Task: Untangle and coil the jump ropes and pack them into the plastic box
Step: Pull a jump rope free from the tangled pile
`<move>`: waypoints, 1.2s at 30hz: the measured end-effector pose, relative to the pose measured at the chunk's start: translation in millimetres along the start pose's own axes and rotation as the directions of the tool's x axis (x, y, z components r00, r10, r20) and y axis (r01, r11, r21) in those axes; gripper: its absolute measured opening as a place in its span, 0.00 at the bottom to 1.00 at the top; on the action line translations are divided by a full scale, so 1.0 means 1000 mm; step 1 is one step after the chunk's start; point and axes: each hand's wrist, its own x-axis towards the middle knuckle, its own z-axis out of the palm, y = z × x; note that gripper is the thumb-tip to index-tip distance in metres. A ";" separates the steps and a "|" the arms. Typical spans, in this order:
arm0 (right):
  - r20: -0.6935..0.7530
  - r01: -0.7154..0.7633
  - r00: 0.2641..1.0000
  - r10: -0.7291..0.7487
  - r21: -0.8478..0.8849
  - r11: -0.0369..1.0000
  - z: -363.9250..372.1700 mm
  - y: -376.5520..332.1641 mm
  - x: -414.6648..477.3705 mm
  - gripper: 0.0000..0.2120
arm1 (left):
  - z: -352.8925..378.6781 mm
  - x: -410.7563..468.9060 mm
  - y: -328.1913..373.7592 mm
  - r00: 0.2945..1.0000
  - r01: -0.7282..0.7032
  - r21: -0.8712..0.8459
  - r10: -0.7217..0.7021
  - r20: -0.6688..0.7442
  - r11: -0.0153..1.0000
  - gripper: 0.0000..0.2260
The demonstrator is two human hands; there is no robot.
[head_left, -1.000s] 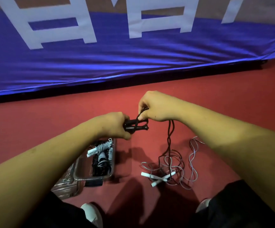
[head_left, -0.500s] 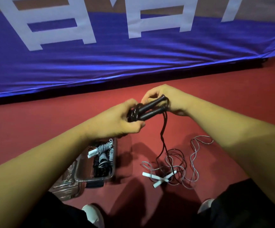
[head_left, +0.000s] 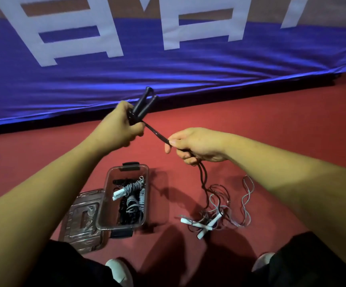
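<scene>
Left hand: I see the left hand (head_left: 118, 126) raised at centre-left, fingers curled tight round the lower ends of the two black handles (head_left: 142, 104). The handles stick up side by side toward the far banner.
Right hand: the right hand (head_left: 197, 145) sits lower and to the right, its fist closed on the black rope (head_left: 157, 133) with the thumb lying along the top.
Between the hands: the doubled black cord runs taut on a slant from the left fist down to the right one.
Below the right hand: the cord drops out of the fist, loosely twisted, and reaches the red floor (head_left: 282, 131) in a tangle at near right.
White-handled rope: its white handles (head_left: 207, 224) lie crossed in that tangle and its pale cord (head_left: 245, 199) loops out to the right. The black and pale cords overlap, and from here I cannot tell how they are caught.
Plastic box: the plastic box (head_left: 104, 204) is clear and open on the floor, near and left of centre, with a dark latch at each end.
Box contents: a grey coiled rope (head_left: 131, 188) with white handles lies in the far part, and a black coiled rope (head_left: 128, 217) lies under and nearer.
Lid: the clear lid (head_left: 83, 222) lies flat just left of the box. I cannot tell whether its edge goes under the box.
Far side: a blue banner (head_left: 168, 75) with large white letters spans the scene.
Near edge: dark trousers and two pale shoe tips (head_left: 119, 270) show.
</scene>
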 end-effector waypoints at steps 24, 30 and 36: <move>-0.308 0.236 0.864 -0.399 -0.453 0.860 -0.038 -0.021 -0.016 0.08 | 0.036 -0.036 0.032 0.753 -0.396 0.244 0.161 0.638 0.885 0.10; -0.292 0.179 0.925 -0.244 -0.232 0.956 -0.043 0.005 -0.007 0.08 | 0.029 -0.042 0.040 0.884 -0.262 -0.083 0.274 0.378 0.962 0.19; -0.072 0.060 0.995 -0.068 -0.104 0.993 -0.012 0.011 0.003 0.12 | 0.011 -0.013 0.023 0.974 -0.218 0.180 0.226 -0.025 0.959 0.16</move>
